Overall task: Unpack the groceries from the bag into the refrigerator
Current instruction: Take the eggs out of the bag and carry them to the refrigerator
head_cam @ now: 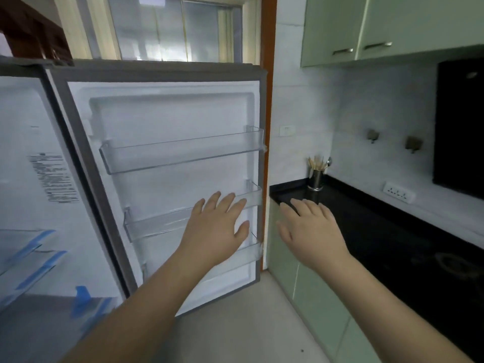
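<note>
Just ahead of fingers: refrigerator door

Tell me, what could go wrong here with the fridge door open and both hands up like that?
Maybe two things. The refrigerator door stands wide open, so cold air can escape while nothing is going in: both the left hand and the right hand are empty, and no grocery bag is in view. Also, the right hand is near the edge of the black counter, so a quick swing could bump it.
</note>
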A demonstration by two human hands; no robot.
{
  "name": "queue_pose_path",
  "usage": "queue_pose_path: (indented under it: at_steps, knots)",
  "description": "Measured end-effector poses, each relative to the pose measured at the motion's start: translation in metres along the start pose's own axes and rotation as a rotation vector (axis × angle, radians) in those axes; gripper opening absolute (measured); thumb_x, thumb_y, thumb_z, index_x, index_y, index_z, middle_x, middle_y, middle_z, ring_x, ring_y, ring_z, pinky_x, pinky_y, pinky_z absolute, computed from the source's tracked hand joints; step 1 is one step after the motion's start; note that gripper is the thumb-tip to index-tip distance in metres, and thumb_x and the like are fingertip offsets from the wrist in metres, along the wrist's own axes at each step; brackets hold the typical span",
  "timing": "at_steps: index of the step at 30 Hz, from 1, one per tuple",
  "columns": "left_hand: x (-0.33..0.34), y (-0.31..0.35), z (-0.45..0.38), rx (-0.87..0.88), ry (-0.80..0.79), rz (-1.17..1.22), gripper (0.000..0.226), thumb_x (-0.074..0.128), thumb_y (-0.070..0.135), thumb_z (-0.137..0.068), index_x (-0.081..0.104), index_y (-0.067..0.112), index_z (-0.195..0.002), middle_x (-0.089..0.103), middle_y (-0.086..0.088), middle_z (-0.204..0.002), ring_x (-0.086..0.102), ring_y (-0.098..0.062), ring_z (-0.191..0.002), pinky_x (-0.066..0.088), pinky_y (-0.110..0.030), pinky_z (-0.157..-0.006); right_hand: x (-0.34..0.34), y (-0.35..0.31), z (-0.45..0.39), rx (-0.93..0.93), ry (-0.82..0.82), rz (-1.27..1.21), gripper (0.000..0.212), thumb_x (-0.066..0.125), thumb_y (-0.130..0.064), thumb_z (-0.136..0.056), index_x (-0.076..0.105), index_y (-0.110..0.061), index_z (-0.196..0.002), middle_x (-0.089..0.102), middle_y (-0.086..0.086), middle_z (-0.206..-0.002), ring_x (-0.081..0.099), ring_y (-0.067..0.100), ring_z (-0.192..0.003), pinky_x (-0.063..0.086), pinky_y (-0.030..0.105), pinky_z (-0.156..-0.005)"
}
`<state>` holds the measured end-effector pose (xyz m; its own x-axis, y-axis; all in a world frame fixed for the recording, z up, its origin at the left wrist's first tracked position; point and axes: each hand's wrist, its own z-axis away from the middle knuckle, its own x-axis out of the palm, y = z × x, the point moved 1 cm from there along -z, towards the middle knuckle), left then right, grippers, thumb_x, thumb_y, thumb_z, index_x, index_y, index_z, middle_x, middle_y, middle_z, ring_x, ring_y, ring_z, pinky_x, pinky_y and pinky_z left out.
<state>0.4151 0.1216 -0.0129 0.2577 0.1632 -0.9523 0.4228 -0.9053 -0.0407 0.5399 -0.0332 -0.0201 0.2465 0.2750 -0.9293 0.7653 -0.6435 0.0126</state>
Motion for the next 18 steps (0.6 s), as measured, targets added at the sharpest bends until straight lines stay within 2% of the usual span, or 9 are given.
queue_pose_path:
  at_steps: [3, 9, 18]
  knots:
    - [-0.007, 0.033, -0.006, 0.09, 0.02, 0.042, 0.069, 0.008, 0.055, -0.089, 0.017, 0.035, -0.154, 0.018, 0.006, -0.163, 0.012, -0.022, -0.15, 0.01, -0.043, -0.119, -0.012, 0.026, 0.022, 0.09, -0.01, 0.056, 0.052, 0.028, -0.046, -0.1, 0.035, -0.024, -0.147, 0.038, 0.002, -0.151, 0.029, 0.023, -0.141, 0.017, 0.043, -0.116]
    - [-0.022, 0.112, -0.006, 0.276, 0.068, 0.118, 0.056, 0.024, 0.05, -0.101, 0.013, 0.037, -0.155, 0.017, 0.005, -0.164, 0.012, -0.023, -0.15, 0.012, -0.044, -0.12, -0.045, 0.088, 0.086, 0.281, 0.004, 0.119, 0.057, 0.025, -0.051, -0.099, 0.031, -0.025, -0.149, 0.033, 0.001, -0.154, 0.025, 0.023, -0.143, 0.022, 0.041, -0.113]
    - [-0.048, 0.271, 0.037, 0.553, 0.121, 0.189, 0.061, 0.025, 0.053, -0.1, 0.011, 0.033, -0.156, 0.018, 0.006, -0.163, 0.014, -0.023, -0.15, 0.014, -0.044, -0.12, -0.106, 0.166, 0.231, 0.499, 0.009, 0.242, 0.056, 0.024, -0.051, -0.099, 0.032, -0.025, -0.148, 0.033, 0.001, -0.154, 0.026, 0.023, -0.143, 0.02, 0.041, -0.116]
